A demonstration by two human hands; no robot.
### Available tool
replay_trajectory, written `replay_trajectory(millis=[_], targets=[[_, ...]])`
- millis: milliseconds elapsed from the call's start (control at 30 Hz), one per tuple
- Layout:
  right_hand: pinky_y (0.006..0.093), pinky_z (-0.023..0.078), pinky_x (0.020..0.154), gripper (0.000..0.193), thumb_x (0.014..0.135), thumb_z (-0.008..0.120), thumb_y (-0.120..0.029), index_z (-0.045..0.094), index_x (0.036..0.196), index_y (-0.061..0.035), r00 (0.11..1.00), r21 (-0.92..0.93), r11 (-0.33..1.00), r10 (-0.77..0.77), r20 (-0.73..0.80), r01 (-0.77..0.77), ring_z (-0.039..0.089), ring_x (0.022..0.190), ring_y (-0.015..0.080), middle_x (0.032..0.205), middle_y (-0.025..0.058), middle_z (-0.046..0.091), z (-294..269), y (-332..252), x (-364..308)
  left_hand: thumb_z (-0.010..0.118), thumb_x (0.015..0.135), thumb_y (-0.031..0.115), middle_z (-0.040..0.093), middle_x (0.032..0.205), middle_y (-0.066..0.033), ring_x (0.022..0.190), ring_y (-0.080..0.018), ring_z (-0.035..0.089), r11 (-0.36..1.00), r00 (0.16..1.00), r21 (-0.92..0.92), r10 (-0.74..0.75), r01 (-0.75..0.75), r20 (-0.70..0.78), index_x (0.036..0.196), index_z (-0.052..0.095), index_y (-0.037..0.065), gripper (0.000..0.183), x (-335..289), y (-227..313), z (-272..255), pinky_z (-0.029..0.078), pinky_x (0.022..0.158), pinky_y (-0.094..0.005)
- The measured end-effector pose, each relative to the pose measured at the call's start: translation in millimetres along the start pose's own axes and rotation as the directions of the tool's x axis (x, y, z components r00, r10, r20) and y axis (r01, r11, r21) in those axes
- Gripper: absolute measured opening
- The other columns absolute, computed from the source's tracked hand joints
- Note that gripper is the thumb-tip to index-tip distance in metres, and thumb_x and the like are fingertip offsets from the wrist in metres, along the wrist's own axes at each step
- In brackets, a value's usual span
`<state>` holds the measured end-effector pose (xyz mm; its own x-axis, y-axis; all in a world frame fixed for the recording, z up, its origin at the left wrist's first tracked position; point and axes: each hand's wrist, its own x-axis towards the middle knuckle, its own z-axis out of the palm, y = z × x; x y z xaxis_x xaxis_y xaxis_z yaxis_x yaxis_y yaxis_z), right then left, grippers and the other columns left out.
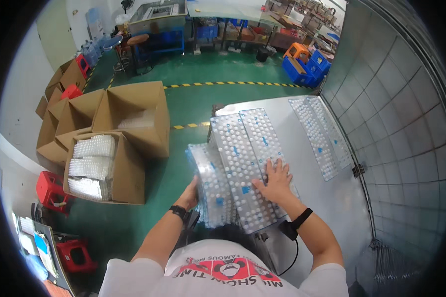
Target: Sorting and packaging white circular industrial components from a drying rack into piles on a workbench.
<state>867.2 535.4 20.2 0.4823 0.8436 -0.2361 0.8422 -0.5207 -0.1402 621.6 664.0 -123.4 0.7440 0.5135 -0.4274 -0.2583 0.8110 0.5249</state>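
My left hand grips the left edge of a bent stack of clear bumpy plastic mats, which leans at the table's near left side. The fingers behind that stack are hidden. Beside it, long clear mats with rows of round whitish bumps and blue marks lie flat on the table, the right one next to the left one. My right hand rests palm down on these mats with its fingers spread. Two more clear mats lie farther right, near the wall.
The metal-topped table meets a tiled wall on the right. Open cardboard boxes stand at left, and one nearer box holds stacked mats. Red stools stand beyond them. Blue crates sit at the far right.
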Motion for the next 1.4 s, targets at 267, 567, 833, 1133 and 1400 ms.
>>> replay_trajectory(millis=[267,567,833,1133,1400], targets=[[0.0652,0.017,0.100,0.089,0.077,0.057,-0.056,0.020,0.144,-0.0092,0.997,-0.057,0.998,-0.014,0.082,0.019,0.013,0.129,0.0554,0.145,0.0293,0.013,1.6,-63.5,-49.2,0.046,0.082,0.065,0.039,0.140,-0.0102,0.125,-0.0253,0.040,0.993,0.995,0.087,-0.081,0.077,0.049,0.139,0.030,0.009,0.082,-3.4,16.1,-1.9,0.031,0.105,-0.0411],[0.0639,0.029,0.095,0.078,0.076,0.066,-0.041,0.031,0.137,-0.0080,0.984,-0.106,0.985,-0.121,0.132,0.135,0.029,0.123,0.0536,0.139,0.0298,0.026,25.3,-155.5,-69.1,0.043,0.076,0.073,0.040,0.139,-0.0102,0.127,-0.0272,0.038,0.991,0.988,0.120,-0.078,0.062,0.134,0.139,0.031,0.011,0.089,9.7,9.0,-12.6,0.029,0.106,-0.0431],[0.0428,0.035,0.101,0.072,0.079,0.061,-0.044,0.038,0.130,0.0011,0.979,0.097,0.981,-0.176,0.102,0.167,0.041,0.120,0.0419,0.129,0.0305,0.041,-74.3,-53.6,-58.8,0.037,0.079,0.073,0.039,0.139,-0.0111,0.126,-0.0263,0.039,0.988,0.983,0.155,-0.012,-0.017,0.183,0.140,0.030,0.009,0.088,5.6,10.9,-13.5,0.031,0.105,-0.0421],[0.0444,0.029,0.105,0.080,0.080,0.057,-0.051,0.032,0.136,0.0005,0.919,0.113,0.938,0.345,-0.194,-0.328,0.029,0.129,0.0425,0.141,0.0264,0.027,-71.5,234.6,88.5,0.033,0.086,0.067,0.040,0.138,-0.0131,0.125,-0.0284,0.042,0.999,0.996,0.045,0.021,-0.025,0.089,0.139,0.031,0.008,0.079,-14.6,-3.1,-22.2,0.031,0.105,-0.0440],[0.0559,0.016,0.106,0.081,0.081,0.047,-0.061,0.027,0.141,-0.0110,0.924,0.035,0.943,0.332,-0.190,-0.332,0.016,0.132,0.0481,0.146,0.0244,0.018,-62.8,269.2,129.1,0.051,0.078,0.066,0.041,0.137,-0.0124,0.124,-0.0298,0.041,0.997,0.998,0.031,0.068,-0.067,-0.016,0.139,0.031,0.008,0.086,-31.6,-8.0,-12.4,0.032,0.104,-0.0467]])
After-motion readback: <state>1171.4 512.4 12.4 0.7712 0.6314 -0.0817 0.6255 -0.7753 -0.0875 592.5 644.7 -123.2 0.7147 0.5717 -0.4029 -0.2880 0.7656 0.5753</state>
